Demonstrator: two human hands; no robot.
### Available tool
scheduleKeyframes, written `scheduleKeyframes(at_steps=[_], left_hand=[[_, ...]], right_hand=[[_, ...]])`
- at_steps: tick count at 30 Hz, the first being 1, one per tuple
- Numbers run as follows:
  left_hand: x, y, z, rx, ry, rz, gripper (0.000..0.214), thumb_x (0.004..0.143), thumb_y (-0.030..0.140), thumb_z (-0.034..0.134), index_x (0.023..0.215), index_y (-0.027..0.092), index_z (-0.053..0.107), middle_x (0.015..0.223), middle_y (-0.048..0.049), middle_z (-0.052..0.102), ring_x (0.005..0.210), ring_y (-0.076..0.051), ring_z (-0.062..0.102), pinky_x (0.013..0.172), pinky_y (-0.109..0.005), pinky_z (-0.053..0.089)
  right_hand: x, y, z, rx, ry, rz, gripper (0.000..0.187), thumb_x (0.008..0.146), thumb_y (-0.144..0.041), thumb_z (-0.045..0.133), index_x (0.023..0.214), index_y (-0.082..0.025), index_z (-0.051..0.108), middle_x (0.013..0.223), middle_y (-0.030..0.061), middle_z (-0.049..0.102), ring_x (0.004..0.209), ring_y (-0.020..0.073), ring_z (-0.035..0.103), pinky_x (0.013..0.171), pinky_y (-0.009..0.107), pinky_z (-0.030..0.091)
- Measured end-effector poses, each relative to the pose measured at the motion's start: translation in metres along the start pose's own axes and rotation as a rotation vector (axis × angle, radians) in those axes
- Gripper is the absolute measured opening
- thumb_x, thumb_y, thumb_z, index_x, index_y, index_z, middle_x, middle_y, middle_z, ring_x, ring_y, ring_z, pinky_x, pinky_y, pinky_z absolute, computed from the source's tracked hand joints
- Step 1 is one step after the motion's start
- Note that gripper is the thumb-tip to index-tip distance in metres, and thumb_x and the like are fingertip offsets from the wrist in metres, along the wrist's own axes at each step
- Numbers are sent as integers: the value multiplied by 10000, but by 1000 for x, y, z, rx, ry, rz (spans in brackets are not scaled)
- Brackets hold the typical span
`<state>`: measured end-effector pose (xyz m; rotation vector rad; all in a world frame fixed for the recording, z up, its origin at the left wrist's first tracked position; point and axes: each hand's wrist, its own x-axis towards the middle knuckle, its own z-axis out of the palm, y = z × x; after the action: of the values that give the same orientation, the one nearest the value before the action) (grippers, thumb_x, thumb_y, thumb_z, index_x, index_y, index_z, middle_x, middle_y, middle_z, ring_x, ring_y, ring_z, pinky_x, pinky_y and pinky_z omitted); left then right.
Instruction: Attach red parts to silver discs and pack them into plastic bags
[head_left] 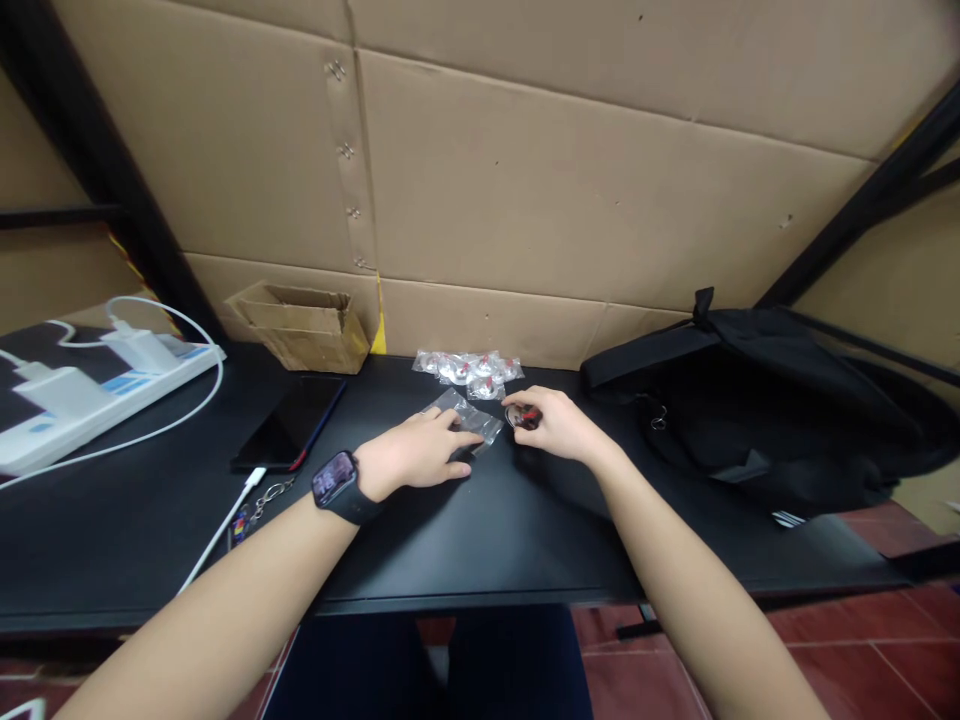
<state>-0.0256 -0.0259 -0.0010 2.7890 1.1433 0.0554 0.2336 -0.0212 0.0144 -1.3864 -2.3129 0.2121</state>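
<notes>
My left hand [420, 452], with a dark smartwatch [337, 484] on its wrist, lies on the black desk [487, 520] with fingers stretched over a small clear plastic bag [469, 415]. Just right of it, my right hand [551, 425] is closed around a small round red and silver piece [521, 416], held at the fingertips just above the desk. Behind both hands, near the cardboard wall, lies a little heap of clear bags with similar red and white pieces [471, 370].
A black backpack [757, 400] fills the desk's right side. A dark phone [289, 425] with a white cable [221, 530] and a keyring [262, 497] lie left. A white power strip with chargers [97, 385] sits far left. A torn cardboard box [300, 325] stands at the back.
</notes>
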Motion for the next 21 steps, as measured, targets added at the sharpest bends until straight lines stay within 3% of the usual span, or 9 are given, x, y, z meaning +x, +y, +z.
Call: scheduleKeyframes(at_steps=[4, 12, 17, 21], left_hand=[[2, 8, 6, 71, 66, 65, 505, 959, 475, 534, 1448, 351, 529, 1330, -110, 603, 1189, -329, 567, 1015, -452, 460], [2, 15, 11, 82, 102, 168, 417, 993, 397, 496, 1407, 372, 537, 1407, -85, 573, 1168, -310, 581, 997, -474, 475], [2, 17, 7, 97, 75, 177, 410, 999, 387, 482, 1403, 393, 550, 1417, -96, 563, 1169, -330, 583, 972, -497, 489], [3, 15, 10, 87, 74, 186, 431, 999, 396, 483, 1427, 416, 531, 1431, -95, 553, 1190, -340, 568, 964, -499, 495]], right_hand=[[-7, -6, -12, 30, -107, -93, 386, 712, -169, 711, 1086, -245, 767, 1015, 48, 705, 881, 205, 665, 838, 297, 492], [-9, -18, 1, -53, -231, -91, 308, 687, -131, 709, 975, -226, 767, 968, 52, 707, 821, 195, 668, 746, 260, 474], [-7, -16, 4, -34, -211, -65, 252, 745, -153, 713, 986, -221, 749, 858, 34, 737, 775, 196, 675, 725, 264, 465], [-7, -13, 1, 16, -160, -82, 257, 771, -171, 741, 1026, -198, 722, 931, 56, 733, 803, 195, 678, 731, 268, 488]])
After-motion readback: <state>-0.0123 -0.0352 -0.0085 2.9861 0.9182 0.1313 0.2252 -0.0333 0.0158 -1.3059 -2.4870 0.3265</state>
